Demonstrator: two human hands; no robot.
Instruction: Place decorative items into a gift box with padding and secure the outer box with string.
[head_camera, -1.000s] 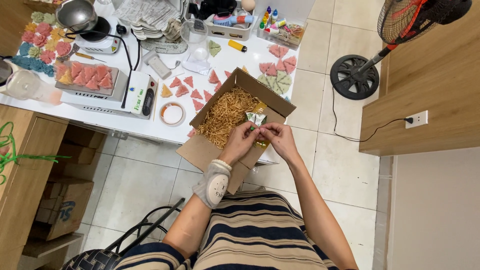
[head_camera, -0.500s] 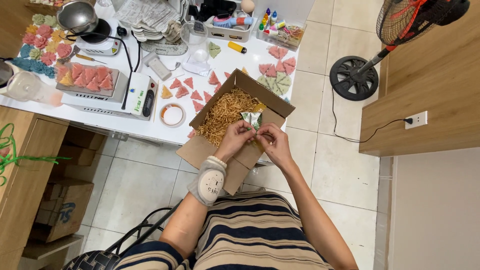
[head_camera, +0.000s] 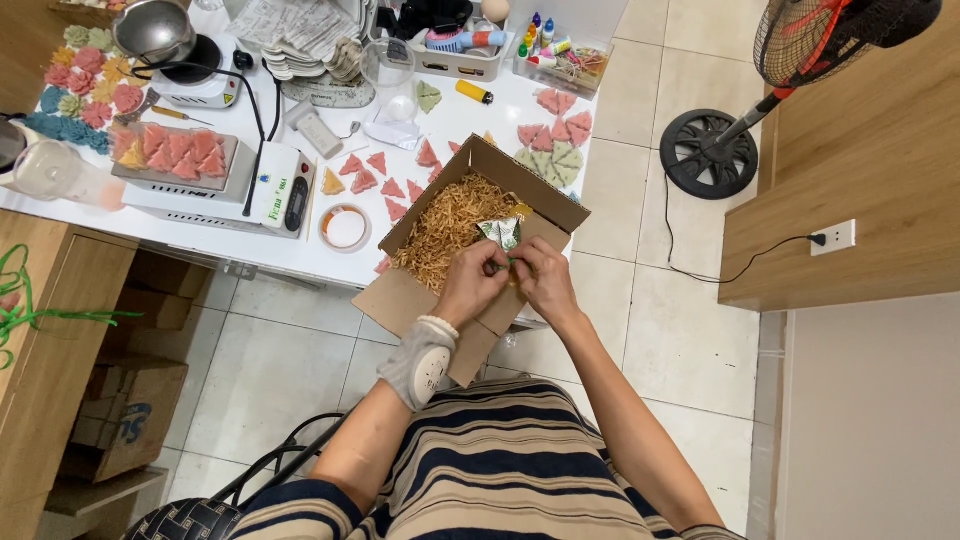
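Lap: striped dress nearest; a pale wrist support (head_camera: 422, 360) wraps the left forearm
Left hand (head_camera: 470, 285): fingers pinched on the small green-and-white wrapped packet (head_camera: 502, 236), steadying it over the box
Right hand (head_camera: 543, 283): clenched on the same packet from the other side; both hands meet there, seemingly so the wrap can be worked tight
Packet: held just above the box's near-right corner, touching both hands
Cardboard box (head_camera: 420, 300): flaps open, half off the table edge toward the lap, within easy reach; tan shredded paper (head_camera: 445, 232) fills it as padding
Table (head_camera: 300, 255): tape roll (head_camera: 345, 227), white scale (head_camera: 262, 190) with a tray of pink triangles, loose triangle pieces (head_camera: 385, 185) beyond
Far: fan base (head_camera: 712, 153) on the floor
Change: half a second back the hands sat much the same; the packet has hardly moved
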